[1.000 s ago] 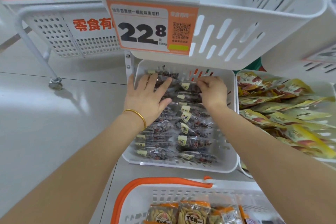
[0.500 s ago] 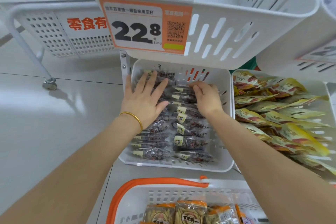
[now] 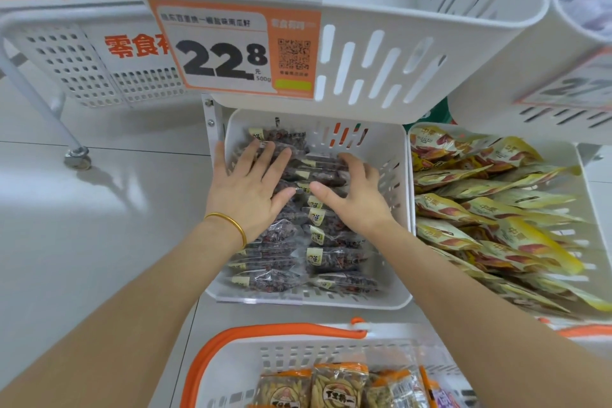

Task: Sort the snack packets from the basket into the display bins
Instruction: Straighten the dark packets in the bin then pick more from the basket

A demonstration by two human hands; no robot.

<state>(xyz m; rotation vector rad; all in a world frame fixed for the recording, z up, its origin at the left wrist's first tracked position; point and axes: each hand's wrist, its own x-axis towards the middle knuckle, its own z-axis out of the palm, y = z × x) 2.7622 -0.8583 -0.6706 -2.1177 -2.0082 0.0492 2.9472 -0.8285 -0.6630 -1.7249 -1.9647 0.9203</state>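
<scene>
Left fingers (image 3: 276,159) spread wide, flat on the dark packets (image 3: 334,258); left hand (image 3: 246,190) placed as 0.5 s earlier. Right fingers (image 3: 354,164) now loosely extended, thumb swung out toward the left hand; earlier the right hand (image 3: 356,199) was curled over the back row. Neither hand grips anything; gold bangle (image 3: 231,223) on left wrist.

Upper bin (image 3: 430,53) with price tag (image 3: 231,50) overhangs the lower bin (image 3: 308,301), partly hiding its rear; yellow packets (image 3: 496,219) right of it; orange-handled basket (image 3: 231,364) in front.

Dark packets: clear film, cream labels, two overlapping rows inside the lower bin.
</scene>
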